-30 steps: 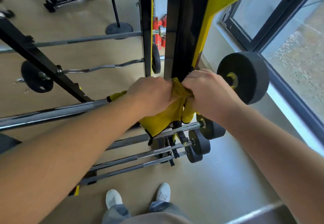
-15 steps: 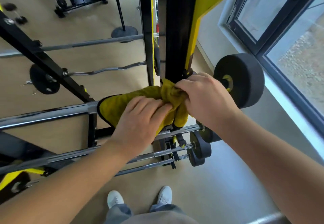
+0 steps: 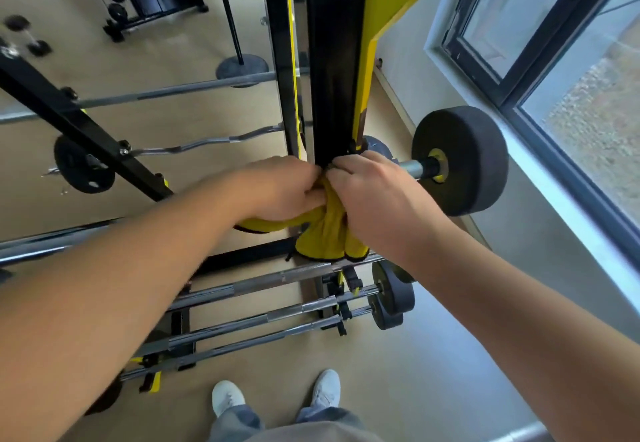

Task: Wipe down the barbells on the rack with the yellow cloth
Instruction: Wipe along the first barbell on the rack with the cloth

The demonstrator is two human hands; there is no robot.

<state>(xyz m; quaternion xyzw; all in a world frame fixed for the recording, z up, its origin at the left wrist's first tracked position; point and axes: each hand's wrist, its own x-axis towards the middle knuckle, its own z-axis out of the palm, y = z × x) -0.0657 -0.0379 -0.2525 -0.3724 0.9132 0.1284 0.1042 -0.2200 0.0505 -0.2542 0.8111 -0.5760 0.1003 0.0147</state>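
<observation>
The yellow cloth hangs bunched between the left hand and right hand. The barbell sticks out just right of them.

We record one wide-angle view from head height, facing forward and steeply down; the left hand and right hand sit close beneath the lens; the rack upright fills centre; shoes mark the lower edge.

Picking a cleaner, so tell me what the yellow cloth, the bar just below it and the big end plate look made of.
Yellow cloth: soft fabric, maybe microfibre, matte; it bunches into folds, with a dark sewn edge. Bar: bright metal, likely chromed steel; glossy, with knurled bands. End plate: matte black, probably rubber-coated; no glare.
</observation>
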